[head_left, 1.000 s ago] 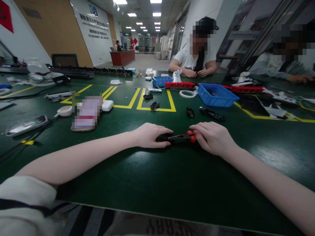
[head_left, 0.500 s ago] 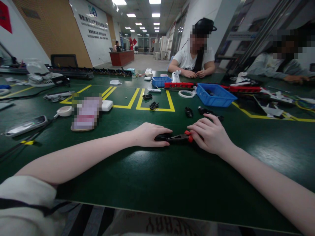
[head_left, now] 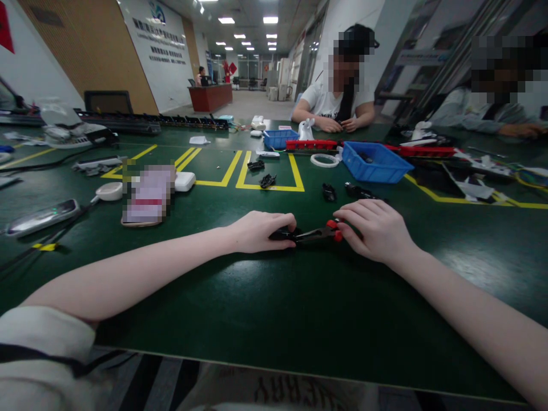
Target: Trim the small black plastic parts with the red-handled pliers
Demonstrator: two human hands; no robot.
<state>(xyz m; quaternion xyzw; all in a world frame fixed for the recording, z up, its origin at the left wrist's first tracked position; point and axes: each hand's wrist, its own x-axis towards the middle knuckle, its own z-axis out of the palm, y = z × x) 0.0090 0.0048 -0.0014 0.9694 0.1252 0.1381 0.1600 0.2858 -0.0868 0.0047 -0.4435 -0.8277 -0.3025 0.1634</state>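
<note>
My left hand (head_left: 265, 231) is closed around a small black plastic part (head_left: 282, 234), most of it hidden by the fingers. In my right hand (head_left: 372, 231) are needle-nose pliers (head_left: 317, 234) with red on the handles, gripped between thumb and fingers. The jaws point left and reach the black part at my left fingertips; whether they clamp it I cannot tell. Beyond my right hand lie a black piece (head_left: 329, 192) and a longer black part (head_left: 359, 192), partly covered by the fingers.
Black scraps (head_left: 268, 181) lie inside a yellow taped outline. A blue bin (head_left: 377, 162) stands behind my right hand, near a white ring (head_left: 324, 160). A phone (head_left: 149, 197) and a white case (head_left: 185, 181) are at left. A co-worker (head_left: 338, 103) sits opposite.
The pliers and my right hand have shifted slightly right, and the right fingers have curled in more. My left index finger has bent down over the black part.
</note>
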